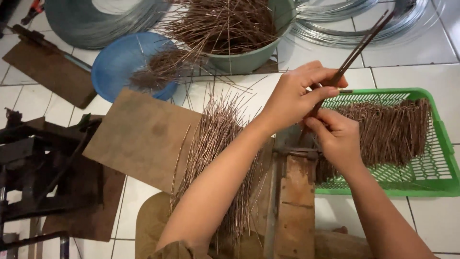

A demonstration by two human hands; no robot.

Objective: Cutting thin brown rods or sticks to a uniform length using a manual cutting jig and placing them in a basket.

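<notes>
My left hand [299, 93] and my right hand [338, 139] both grip a small bundle of thin copper-coloured wire rods [359, 48] that slants up to the right. The hands meet above a wooden and metal jig [294, 192] in front of me. Under my left forearm lies a loose pile of straight copper rods [211, 144]. To the right, a green plastic basket [443, 139] holds rows of bent copper wire pieces [388, 129].
A green bucket [249, 60] and a blue bowl [120, 62] at the back hold more copper rods. Coils of silvery wire [96, 24] lie at the top. A brown board [139, 134] sits centre-left, a dark metal tool [38, 163] at left, on white floor tiles.
</notes>
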